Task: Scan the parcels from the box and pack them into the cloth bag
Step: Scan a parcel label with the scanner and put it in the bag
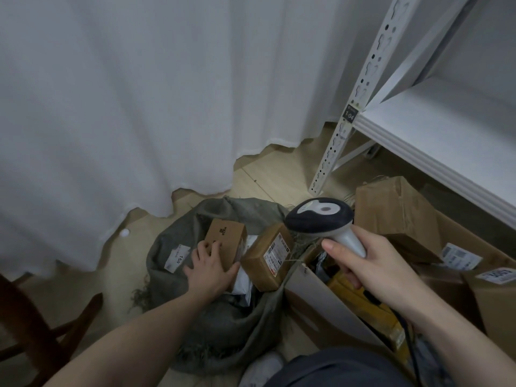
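A grey-green cloth bag (195, 311) lies open on the floor at centre. Inside it, my left hand (209, 270) grips a small brown parcel (227, 237), thumb on its right side and fingers on its left. A second brown parcel (266, 255) with a white label leans on the bag's right rim. White soft mailers (243, 286) lie under both. My right hand (371, 263) holds a barcode scanner (321, 219) by its handle above the open cardboard box (312, 297), which holds yellow and dark parcels (360, 303).
A white curtain (139, 107) hangs behind the bag. A white metal shelf (446, 141) stands at right with brown cartons (396, 210) under it. A dark wooden chair (42, 325) is at lower left. My knee (335, 370) and a white shoe (262, 367) are at the bottom.
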